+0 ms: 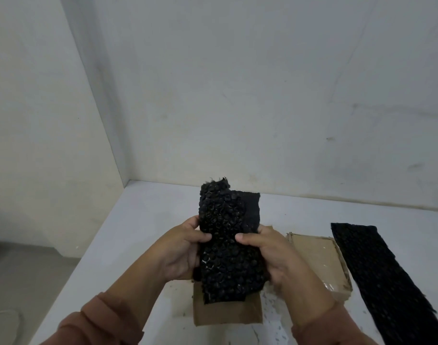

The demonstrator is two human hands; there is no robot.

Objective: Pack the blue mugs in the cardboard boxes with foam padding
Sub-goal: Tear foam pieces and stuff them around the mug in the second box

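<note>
A strip of black bubbly foam padding (225,235) is held upright between both hands above the table. My left hand (180,252) grips its left edge, thumb on the front. My right hand (270,255) grips its right edge the same way. Whatever the padding is wrapped around is hidden; no blue mug shows. Under the hands lies a cardboard box (227,312), mostly covered by the padding. A second, closed cardboard box (317,262) with clear tape sits just to the right.
Another long strip of black padding (387,277) lies flat at the right of the white table (143,220). White walls meet in a corner behind. The table's left edge drops to a grey floor (26,270).
</note>
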